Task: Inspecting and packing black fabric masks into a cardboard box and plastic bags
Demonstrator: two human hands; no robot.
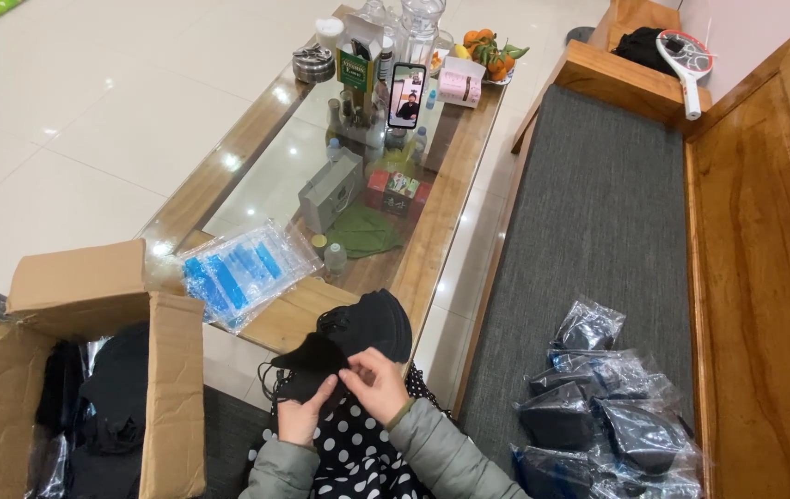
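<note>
Home living room, where I sit packing: pale tiled floor (90, 120), a long wooden bench (765, 240) with grey cushion (589, 240), and a glass-topped coffee table (455, 185) before me. On the table: fruit (487, 48), glass jars (418, 23), a propped phone (406, 94), tins and small boxes. Household oddments: an electric fly swatter (686, 60) on the bench arm, a cardboard box (90, 370) at my left, bagged masks (607, 416) on the cushion.

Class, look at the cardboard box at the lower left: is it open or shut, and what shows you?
Open. The cardboard box has its flaps folded outward, and dark masks and clear wrappers show inside.
</note>
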